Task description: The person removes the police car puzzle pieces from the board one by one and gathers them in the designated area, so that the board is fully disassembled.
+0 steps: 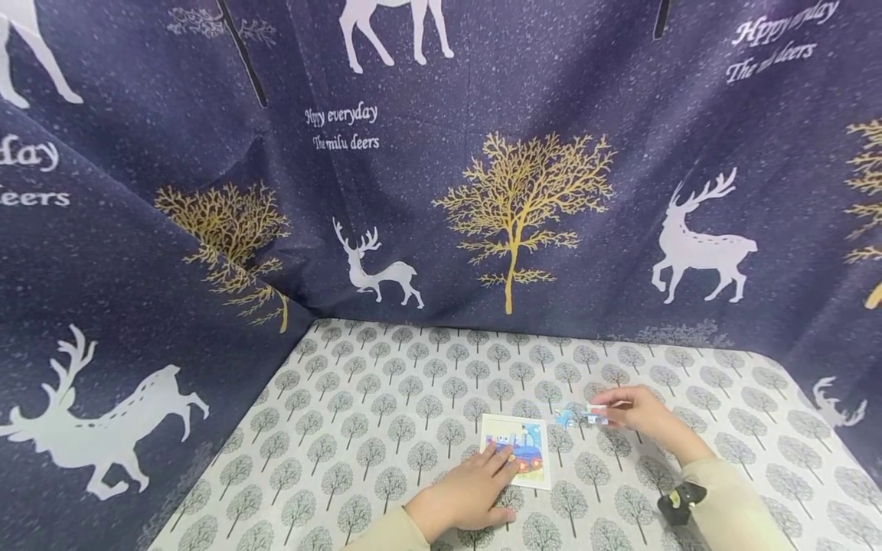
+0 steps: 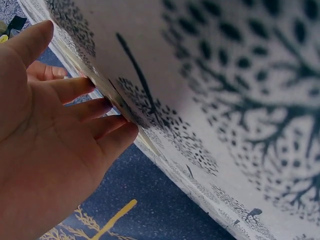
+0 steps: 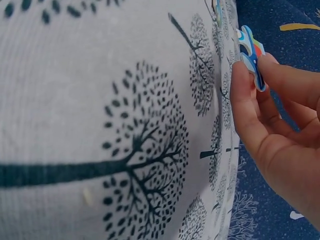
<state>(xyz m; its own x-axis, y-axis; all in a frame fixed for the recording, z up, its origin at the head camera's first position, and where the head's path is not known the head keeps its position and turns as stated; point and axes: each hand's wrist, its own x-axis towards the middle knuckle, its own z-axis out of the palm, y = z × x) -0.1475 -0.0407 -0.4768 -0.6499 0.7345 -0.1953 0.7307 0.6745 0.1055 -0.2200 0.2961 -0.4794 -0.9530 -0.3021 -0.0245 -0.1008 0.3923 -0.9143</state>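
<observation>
A white-framed jigsaw puzzle (image 1: 534, 434) with a picture of a blue cartoon vehicle lies flat on the table. My left hand (image 1: 475, 490) rests on its lower left part, fingers extended and covering some of the picture. In the left wrist view the fingertips (image 2: 131, 129) touch the thin board, seen almost edge-on. To the right of the frame, my right hand (image 1: 630, 409) pinches a small puzzle piece (image 3: 254, 57) between thumb and fingers, just above the cloth. Another blue piece (image 1: 565, 418) lies between the frame and that hand.
A white cloth (image 1: 358, 451) printed with grey trees covers the table. Dark blue curtains (image 1: 427, 176) with deer and golden trees stand behind and at the left side. A black band (image 1: 681, 503) with a yellow mark is around the right wrist.
</observation>
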